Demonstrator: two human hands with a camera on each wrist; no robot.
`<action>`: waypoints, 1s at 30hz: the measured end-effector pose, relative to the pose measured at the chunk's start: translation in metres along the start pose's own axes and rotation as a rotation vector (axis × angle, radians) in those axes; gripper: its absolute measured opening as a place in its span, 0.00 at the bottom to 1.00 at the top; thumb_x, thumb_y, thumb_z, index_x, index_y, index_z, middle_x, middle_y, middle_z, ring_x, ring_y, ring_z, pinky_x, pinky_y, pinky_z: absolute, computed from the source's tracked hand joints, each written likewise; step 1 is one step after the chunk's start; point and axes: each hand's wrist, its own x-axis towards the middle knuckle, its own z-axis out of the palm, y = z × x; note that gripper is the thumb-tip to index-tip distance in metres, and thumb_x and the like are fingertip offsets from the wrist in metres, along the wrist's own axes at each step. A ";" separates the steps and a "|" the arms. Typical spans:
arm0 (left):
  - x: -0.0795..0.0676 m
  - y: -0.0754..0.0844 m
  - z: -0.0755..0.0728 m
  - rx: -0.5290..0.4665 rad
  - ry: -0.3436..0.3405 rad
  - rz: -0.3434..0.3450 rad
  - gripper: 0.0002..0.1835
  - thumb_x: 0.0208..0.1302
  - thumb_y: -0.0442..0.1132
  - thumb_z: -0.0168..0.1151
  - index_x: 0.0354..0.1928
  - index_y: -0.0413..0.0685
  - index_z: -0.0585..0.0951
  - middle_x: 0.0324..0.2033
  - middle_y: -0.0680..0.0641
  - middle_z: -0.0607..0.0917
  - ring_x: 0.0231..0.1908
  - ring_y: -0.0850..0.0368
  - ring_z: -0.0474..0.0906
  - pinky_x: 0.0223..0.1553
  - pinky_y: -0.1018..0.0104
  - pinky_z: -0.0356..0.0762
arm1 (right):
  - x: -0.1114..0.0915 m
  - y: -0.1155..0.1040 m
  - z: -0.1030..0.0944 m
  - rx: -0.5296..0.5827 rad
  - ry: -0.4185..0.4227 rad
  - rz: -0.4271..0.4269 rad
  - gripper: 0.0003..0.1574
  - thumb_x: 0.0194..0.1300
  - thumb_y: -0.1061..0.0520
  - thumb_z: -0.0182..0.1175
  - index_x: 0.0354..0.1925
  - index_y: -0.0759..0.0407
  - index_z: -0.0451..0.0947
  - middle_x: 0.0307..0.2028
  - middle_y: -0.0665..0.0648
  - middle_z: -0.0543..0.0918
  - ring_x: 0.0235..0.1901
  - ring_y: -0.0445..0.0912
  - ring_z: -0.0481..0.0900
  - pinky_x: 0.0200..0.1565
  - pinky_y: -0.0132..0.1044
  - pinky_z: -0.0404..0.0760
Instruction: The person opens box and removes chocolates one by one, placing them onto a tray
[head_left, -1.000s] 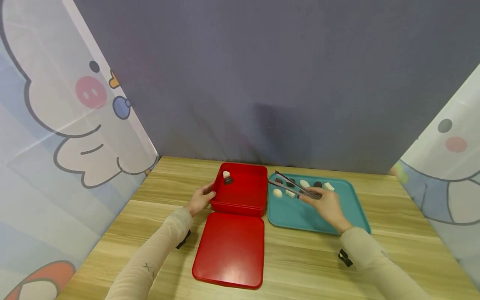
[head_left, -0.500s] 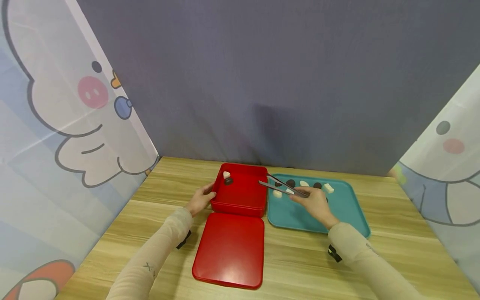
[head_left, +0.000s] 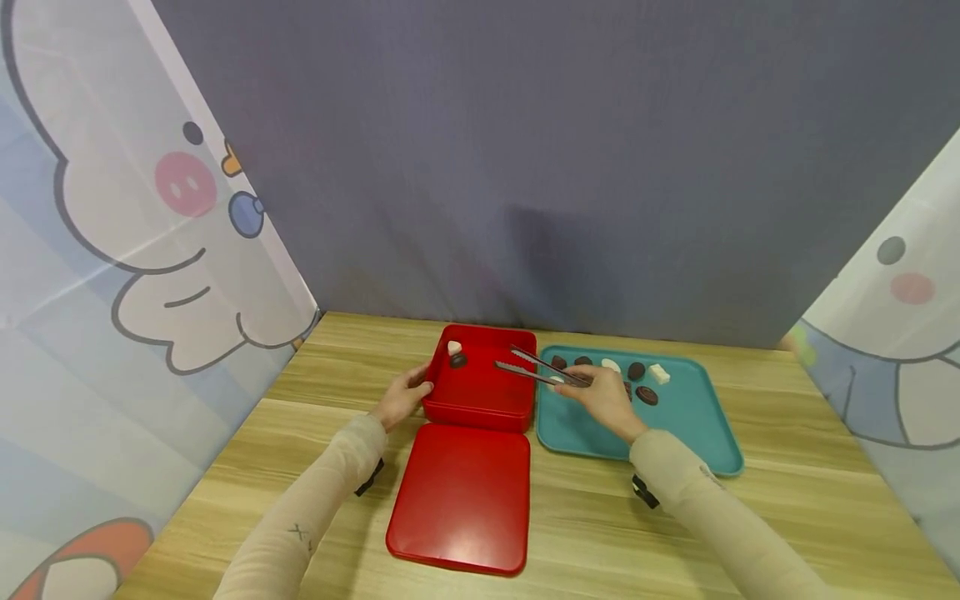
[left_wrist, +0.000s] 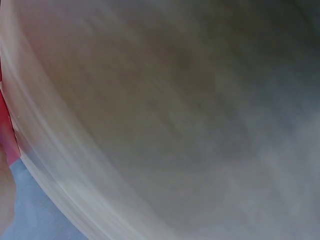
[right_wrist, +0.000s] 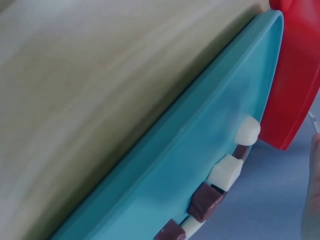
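Observation:
My left hand (head_left: 403,398) holds the left wall of an open red box (head_left: 480,417), thumb at the rim. Inside, at the back left, lie a white triangular chocolate (head_left: 453,347) and a dark chocolate (head_left: 457,361). My right hand (head_left: 603,400) grips metal tongs (head_left: 528,372) low over the teal tray (head_left: 637,437). Their arms stand apart, tips over the box's right part, with nothing visible between them. Dark and white chocolates, among them a dark oval one (head_left: 647,395) and a white block (head_left: 659,373), lie on the tray, some partly hidden by the right hand.
A flat red lid (head_left: 459,500) lies on the wooden table (head_left: 600,533) directly in front of the box. The tray stands close against the box's right side. A grey cloth wall (head_left: 480,167) rises behind the table.
My right hand has moved left with the tongs, bringing their tips from above the tray to over the box. The dark oval chocolate is now uncovered. The left hand stays in place.

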 end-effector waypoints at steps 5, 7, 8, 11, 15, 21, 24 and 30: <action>0.001 0.001 -0.001 0.002 0.006 0.014 0.28 0.69 0.33 0.45 0.69 0.41 0.55 0.66 0.35 0.60 0.65 0.41 0.58 0.64 0.49 0.59 | 0.007 -0.003 0.006 -0.019 0.002 -0.013 0.30 0.53 0.46 0.66 0.51 0.61 0.78 0.42 0.58 0.83 0.40 0.51 0.80 0.35 0.37 0.80; 0.001 0.001 -0.001 0.009 0.012 0.016 0.28 0.69 0.32 0.45 0.69 0.40 0.56 0.66 0.35 0.61 0.65 0.41 0.58 0.63 0.49 0.60 | 0.009 -0.003 0.009 -0.009 0.001 -0.012 0.29 0.54 0.47 0.66 0.50 0.61 0.78 0.41 0.58 0.83 0.41 0.51 0.80 0.36 0.37 0.80; 0.001 0.001 -0.001 0.009 0.015 0.015 0.28 0.68 0.32 0.45 0.69 0.40 0.56 0.66 0.35 0.61 0.65 0.41 0.58 0.63 0.49 0.60 | 0.011 -0.002 0.011 -0.004 0.000 -0.010 0.29 0.54 0.47 0.66 0.50 0.61 0.78 0.41 0.58 0.83 0.41 0.51 0.80 0.36 0.37 0.81; 0.001 0.000 -0.001 0.018 0.014 0.016 0.28 0.68 0.33 0.46 0.69 0.40 0.56 0.65 0.35 0.61 0.65 0.41 0.59 0.63 0.50 0.61 | 0.013 -0.001 0.015 0.008 0.001 -0.004 0.27 0.54 0.49 0.66 0.50 0.61 0.78 0.40 0.58 0.84 0.40 0.50 0.81 0.36 0.37 0.81; 0.000 0.000 0.001 0.014 0.011 0.009 0.28 0.68 0.33 0.47 0.69 0.41 0.56 0.65 0.35 0.61 0.65 0.41 0.58 0.63 0.50 0.60 | 0.016 -0.001 0.018 0.011 -0.007 -0.005 0.27 0.54 0.50 0.66 0.50 0.60 0.78 0.42 0.59 0.83 0.41 0.50 0.81 0.37 0.37 0.81; -0.005 0.008 0.001 -0.004 0.000 0.012 0.28 0.68 0.33 0.46 0.69 0.40 0.56 0.66 0.34 0.61 0.65 0.40 0.58 0.63 0.49 0.60 | 0.020 -0.006 0.023 0.002 -0.015 -0.025 0.28 0.54 0.48 0.66 0.51 0.59 0.78 0.44 0.59 0.83 0.43 0.52 0.80 0.38 0.39 0.81; -0.007 0.012 0.001 -0.005 -0.004 0.011 0.28 0.68 0.33 0.46 0.69 0.39 0.56 0.65 0.34 0.61 0.65 0.40 0.58 0.63 0.49 0.60 | 0.022 -0.008 0.026 0.023 -0.019 -0.027 0.28 0.54 0.48 0.66 0.51 0.60 0.78 0.44 0.60 0.83 0.44 0.52 0.80 0.40 0.39 0.81; 0.000 -0.001 0.001 -0.007 0.003 0.017 0.28 0.69 0.33 0.46 0.69 0.41 0.55 0.66 0.35 0.60 0.65 0.40 0.58 0.63 0.48 0.61 | 0.025 -0.009 0.034 0.061 -0.025 -0.043 0.26 0.55 0.49 0.65 0.50 0.60 0.78 0.44 0.59 0.83 0.43 0.50 0.81 0.41 0.38 0.81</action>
